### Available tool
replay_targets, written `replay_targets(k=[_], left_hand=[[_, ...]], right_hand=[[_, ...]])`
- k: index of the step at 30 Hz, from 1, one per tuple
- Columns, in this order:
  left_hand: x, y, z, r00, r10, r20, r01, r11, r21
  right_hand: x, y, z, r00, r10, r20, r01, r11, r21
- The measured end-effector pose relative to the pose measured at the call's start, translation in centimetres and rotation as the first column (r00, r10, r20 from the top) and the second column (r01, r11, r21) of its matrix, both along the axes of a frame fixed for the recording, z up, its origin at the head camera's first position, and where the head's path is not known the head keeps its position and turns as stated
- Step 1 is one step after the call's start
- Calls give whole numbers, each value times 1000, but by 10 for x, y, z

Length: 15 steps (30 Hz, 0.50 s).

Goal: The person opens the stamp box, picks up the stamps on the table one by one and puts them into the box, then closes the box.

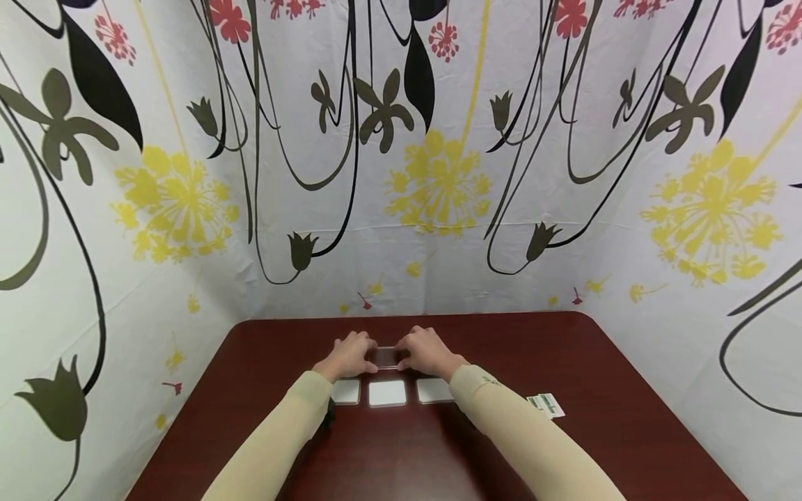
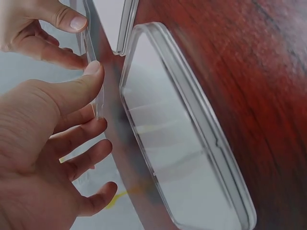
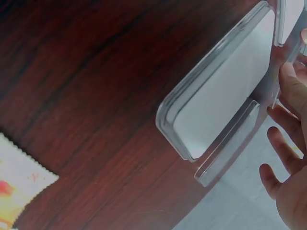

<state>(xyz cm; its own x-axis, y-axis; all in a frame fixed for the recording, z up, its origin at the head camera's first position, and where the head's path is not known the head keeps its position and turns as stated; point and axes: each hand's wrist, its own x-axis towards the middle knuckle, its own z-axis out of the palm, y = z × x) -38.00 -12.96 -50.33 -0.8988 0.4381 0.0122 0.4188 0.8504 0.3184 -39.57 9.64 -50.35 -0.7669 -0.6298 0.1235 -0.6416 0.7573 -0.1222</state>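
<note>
Both hands meet over the far part of the table around a thin, clear plastic lid (image 1: 387,358). My left hand (image 1: 352,353) pinches one end between thumb and forefinger, its other fingers loosely bent, as the left wrist view shows. The opposite end is pinched by my right hand (image 1: 426,350). Nearer to me lie three flat, clear-edged cases with white faces in a row: a left case (image 1: 347,392), a middle case (image 1: 387,393) and a right case (image 1: 434,390). The forearms partly cover the outer two.
Stamp-like papers (image 1: 546,405) with toothed edges lie right of the right forearm. A clear strip-like plastic piece (image 3: 230,143) lies beside a case in the right wrist view. Something dark (image 1: 328,414) shows by the left sleeve. Flowered cloth (image 1: 401,278) hangs around the dark red table (image 1: 376,459).
</note>
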Motion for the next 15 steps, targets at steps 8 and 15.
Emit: replay_targets(k=[8,15], left_hand=[[2,3,-3,1000,10,24,-10,1000,-6],[3,5,-5,998,50,27,-51,998,27]], right_hand=[[2,-3,-5,1000,-15,4,14,999,31],[0,-3,-7,999,-47,-15,47,997,54]])
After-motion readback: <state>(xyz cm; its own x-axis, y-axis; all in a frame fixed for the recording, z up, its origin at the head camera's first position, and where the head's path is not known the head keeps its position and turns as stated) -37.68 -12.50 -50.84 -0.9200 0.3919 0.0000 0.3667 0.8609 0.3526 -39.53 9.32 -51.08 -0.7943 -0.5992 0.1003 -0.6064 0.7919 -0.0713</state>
